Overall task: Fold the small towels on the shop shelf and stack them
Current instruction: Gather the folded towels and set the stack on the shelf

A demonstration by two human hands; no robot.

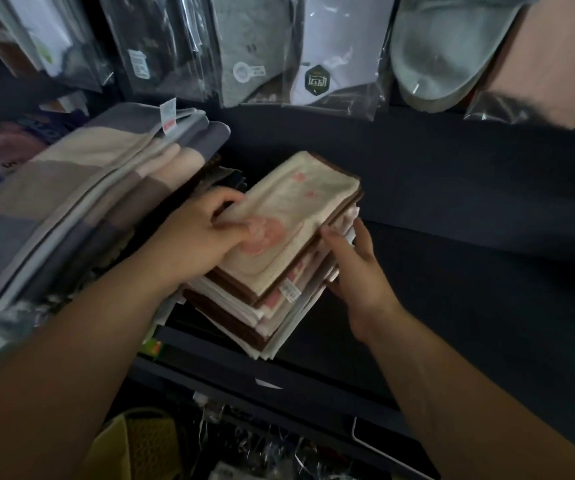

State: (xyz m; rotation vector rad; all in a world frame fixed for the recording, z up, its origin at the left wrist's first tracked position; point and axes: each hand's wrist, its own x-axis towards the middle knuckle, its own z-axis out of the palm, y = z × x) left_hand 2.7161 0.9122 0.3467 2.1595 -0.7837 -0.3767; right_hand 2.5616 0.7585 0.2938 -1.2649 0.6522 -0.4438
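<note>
Towel stack (289, 237) soft terry cloth; shelf (469, 271) matt dark.

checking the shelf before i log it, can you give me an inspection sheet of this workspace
surface: dark shelf
job's things: stack of small towels, folded; top towel cream with pink print
clutter: pile of larger striped towels at the left; yellow plastic item below
grippers: left hand grips top towel's left edge; right hand, fingers straight, touches the stack's right side
cables: nothing seen
surroundings: bagged socks and grey slippers hang above
</note>
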